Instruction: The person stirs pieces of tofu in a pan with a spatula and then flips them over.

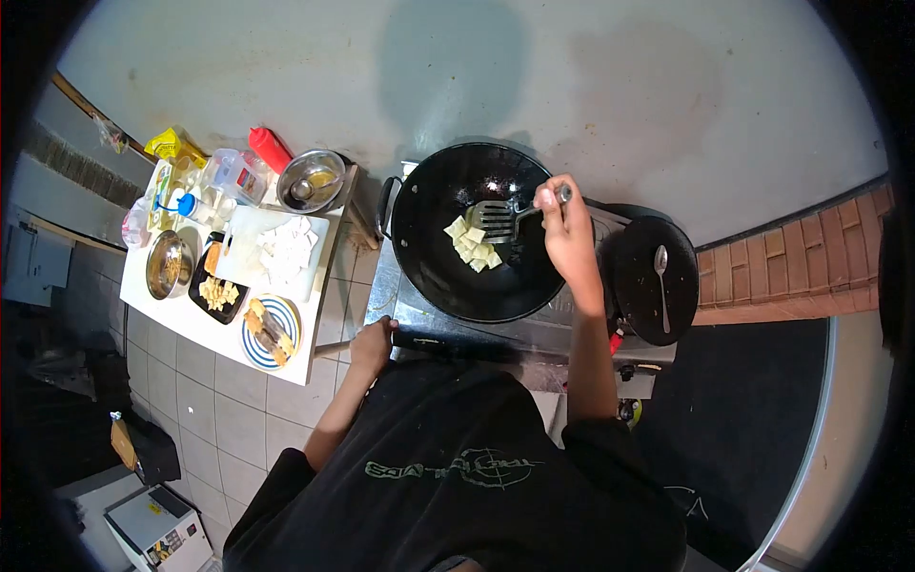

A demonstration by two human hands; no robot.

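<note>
A black wok [443,286] sits on the metal stove. Several pale yellow chunks [473,245] lie together near its middle. My right hand [570,238], above the wok's right side, grips the handle of a slotted metal spatula [496,221], whose head is in the wok beside the chunks. My left hand [373,345] is at the stove's front left edge, its fingers closed; what they hold, if anything, is hidden.
On the left, a white table [205,336] bears a cutting board [250,250] with white pieces, metal bowls [169,265], a black tray, a striped plate [255,355] and bottles. A spoon [663,286] lies on a round black surface [634,286] right of the wok.
</note>
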